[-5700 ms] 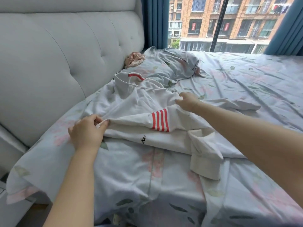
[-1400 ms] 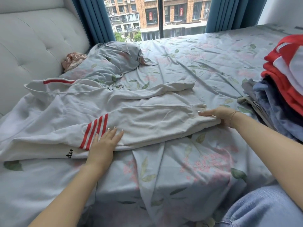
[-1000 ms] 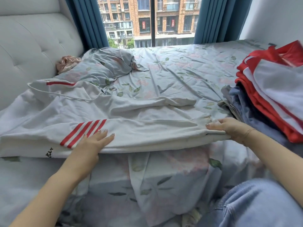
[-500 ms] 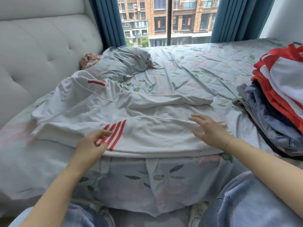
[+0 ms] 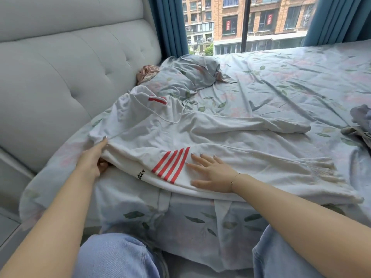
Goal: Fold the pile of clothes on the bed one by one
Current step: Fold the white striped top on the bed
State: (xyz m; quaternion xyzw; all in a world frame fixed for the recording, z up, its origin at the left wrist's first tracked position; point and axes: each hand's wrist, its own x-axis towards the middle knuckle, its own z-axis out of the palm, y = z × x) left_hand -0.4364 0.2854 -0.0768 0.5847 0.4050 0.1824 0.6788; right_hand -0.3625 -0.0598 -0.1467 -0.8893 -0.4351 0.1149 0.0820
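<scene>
- Hoodie (image 5: 210, 137), white with four red stripes (image 5: 171, 164) on one sleeve, is being spread lengthwise along the near edge of the bed (image 5: 301, 77), hood to the left and ribbed hem to the right.
- Its left shoulder edge is being pinched by the left hand (image 5: 93, 159), thumb on top and fingers tucked under the fabric.
- The striped sleeve is being pressed flat by the right hand (image 5: 210, 173), fingers straight and spread, just right of the stripes.
- The other sleeve is being left stretched out to the right, on the far side of the body.
- A rumpled pillow (image 5: 188, 75) is lying beyond the hood, with a pinkish cloth (image 5: 147, 72) wedged against the padded grey headboard (image 5: 70, 67).
- A corner of piled clothes (image 5: 361, 121) is being shown at the right edge, well apart from the hoodie.
- The bed is being covered by a pale blue leaf-print sheet, wrinkled throughout.
- Blue curtains (image 5: 168, 27) and a window (image 5: 241, 23) facing brick buildings are being seen at the far side.
</scene>
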